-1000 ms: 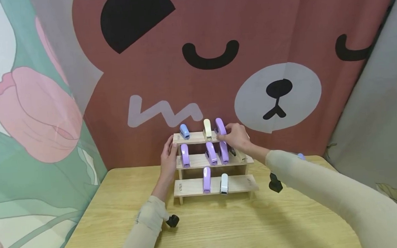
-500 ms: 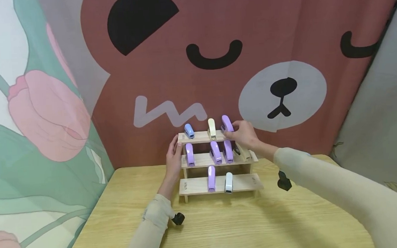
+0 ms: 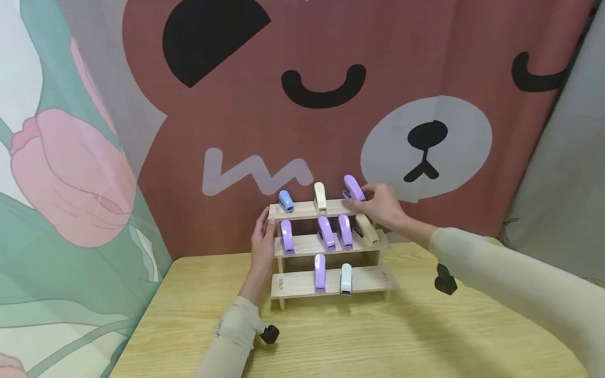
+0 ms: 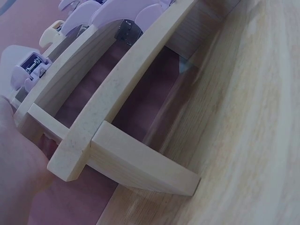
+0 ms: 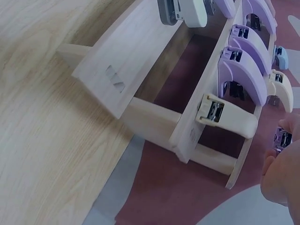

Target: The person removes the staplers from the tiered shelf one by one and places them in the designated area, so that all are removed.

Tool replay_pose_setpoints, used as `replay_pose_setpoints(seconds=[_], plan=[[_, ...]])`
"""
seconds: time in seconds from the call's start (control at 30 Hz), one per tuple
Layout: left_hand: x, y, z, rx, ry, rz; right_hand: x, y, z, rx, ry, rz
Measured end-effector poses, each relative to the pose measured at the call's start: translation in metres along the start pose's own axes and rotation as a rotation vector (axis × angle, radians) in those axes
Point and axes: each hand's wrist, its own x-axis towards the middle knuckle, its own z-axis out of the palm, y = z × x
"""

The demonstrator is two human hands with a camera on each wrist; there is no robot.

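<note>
A three-tier wooden rack (image 3: 307, 284) stands on the table, bearing small staplers. At its left end my left hand (image 3: 262, 243) holds the side near the top shelf, thumb in front; its other fingers are partly hidden. My right hand (image 3: 384, 204) pinches a purple stapler (image 3: 353, 187) at the right part of the top shelf. Along that shelf are a cream stapler (image 3: 320, 198) and a small blue stapler (image 3: 285, 201). Below the right hand, a beige stapler (image 3: 367, 229) sits at the right of the middle shelf, beside a purple stapler (image 3: 345, 232).
The middle shelf also bears purple staplers (image 3: 287, 237) farther left. On the bottom shelf are a purple stapler (image 3: 320, 272) and a white stapler (image 3: 345, 278). A curtain with a bear print (image 3: 237, 112) hangs close behind the wooden table (image 3: 341, 347).
My right hand has shifted the purple stapler rightward along the top shelf, widening the gap from the cream one. The beige stapler below shows more fully. My left hand stays at the rack.
</note>
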Motion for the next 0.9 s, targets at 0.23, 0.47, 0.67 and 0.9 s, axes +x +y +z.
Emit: replay_pose_setpoints(seconds=[0.23, 0.47, 0.67, 0.9], plan=[[0.0, 0.0, 0.0, -0.01, -0.005, 0.011, -0.008, 0.006, -0.014, -0.025, 0.013, -0.025], [0.0, 0.0, -0.001, 0.016, -0.013, -0.002, -0.016, 0.02, -0.031, -0.048, 0.042, -0.02], [-0.001, 0.01, -0.001, 0.009, -0.036, -0.024, -0.02, 0.031, -0.043, -0.09, 0.069, -0.029], [-0.011, 0.032, 0.0, 0.006, -0.05, -0.041, -0.028, 0.043, -0.051, -0.123, 0.09, -0.049]])
